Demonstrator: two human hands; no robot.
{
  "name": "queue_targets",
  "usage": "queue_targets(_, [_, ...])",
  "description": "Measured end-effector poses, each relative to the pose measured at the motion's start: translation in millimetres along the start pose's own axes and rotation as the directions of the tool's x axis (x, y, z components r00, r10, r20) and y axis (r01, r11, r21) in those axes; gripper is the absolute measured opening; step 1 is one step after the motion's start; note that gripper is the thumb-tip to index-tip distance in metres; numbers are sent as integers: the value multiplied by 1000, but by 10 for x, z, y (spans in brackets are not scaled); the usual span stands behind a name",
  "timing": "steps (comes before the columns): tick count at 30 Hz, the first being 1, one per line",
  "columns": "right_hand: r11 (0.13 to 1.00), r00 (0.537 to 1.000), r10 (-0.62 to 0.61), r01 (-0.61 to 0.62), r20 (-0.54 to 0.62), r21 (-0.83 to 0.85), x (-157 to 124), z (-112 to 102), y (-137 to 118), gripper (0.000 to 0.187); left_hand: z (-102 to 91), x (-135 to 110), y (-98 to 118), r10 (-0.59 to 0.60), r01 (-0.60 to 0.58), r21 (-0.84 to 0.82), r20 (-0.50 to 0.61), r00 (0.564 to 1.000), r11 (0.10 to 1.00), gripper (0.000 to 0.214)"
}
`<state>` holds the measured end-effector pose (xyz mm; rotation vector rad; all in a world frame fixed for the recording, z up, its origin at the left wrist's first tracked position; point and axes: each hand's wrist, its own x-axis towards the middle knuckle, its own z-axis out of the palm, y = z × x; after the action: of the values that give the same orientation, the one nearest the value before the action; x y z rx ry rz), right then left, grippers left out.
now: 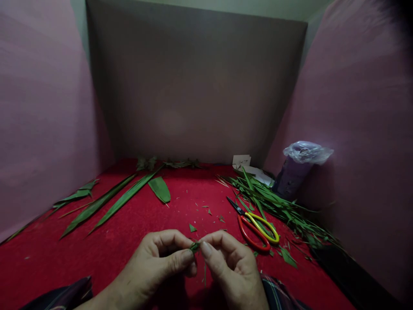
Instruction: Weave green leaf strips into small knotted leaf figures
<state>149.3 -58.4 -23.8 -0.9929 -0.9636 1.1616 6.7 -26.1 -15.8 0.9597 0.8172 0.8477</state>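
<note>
Between my two hands, low in the middle of the view, is a small piece of folded green leaf (194, 247). My left hand (164, 258) pinches it between thumb and forefinger. From the other side, the thumb and forefinger of my right hand (227, 262) close on its right end. The fingers hide most of the leaf piece, so its full shape does not show. To the right of my right hand lies a pair of scissors (245, 213) with one red and one yellow handle loop, blades pointing away to the left.
Long green leaves (124, 204) lie on the red cloth (125, 254) at left. A heap of leaf strips (271, 202) spreads along the right, before a purple container (292, 174) topped with clear plastic. Small leaf scraps (192, 228) dot the middle. Pink panels (41, 107) flank both sides.
</note>
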Motion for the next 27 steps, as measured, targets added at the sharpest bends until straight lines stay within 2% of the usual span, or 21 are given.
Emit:
queue_targets(7, [1000,1000,9,-9,-11,1,9,-7,56,33,46,-27,13,-43,44,43,-38,998,998,20])
queue_targets(13, [1000,999,-20,19,-40,-10,20,-15,108,33,30,-7,13,-1,4,73,-42,999,997,20])
queue_targets(16, [998,998,-35,32,-45,-60,25,-16,131,33,48,-18,17,16,-12,92,-47,999,996,17])
queue_targets(22, [982,995,-68,53,-78,-184,18,-32,169,29,111,-64,25,-46,50,56,-79,996,997,18])
queue_targets(27, [953,991,-101,72,-87,-296,4,-45,201,26,97,-53,21,-3,14,108,-102,995,994,19])
